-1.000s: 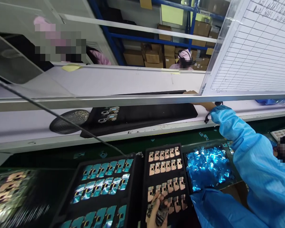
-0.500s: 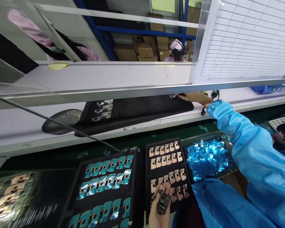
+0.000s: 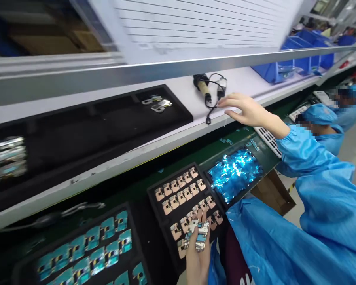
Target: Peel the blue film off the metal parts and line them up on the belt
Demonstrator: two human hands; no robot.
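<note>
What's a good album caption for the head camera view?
Left hand holding small electronic parts over a black tray, right hand open near a black cable.

The rail is running above the shelf and is leaving a gap below, where a hand could pass. On the mat, the long middle is offering free room, while boards are occupying both ends. A cable is lying between the mat and the right hand, standing in the way to the left. Lower down, the left hand with its stack is blocking the near part of the tray; its far rows are staying reachable from above.
</note>
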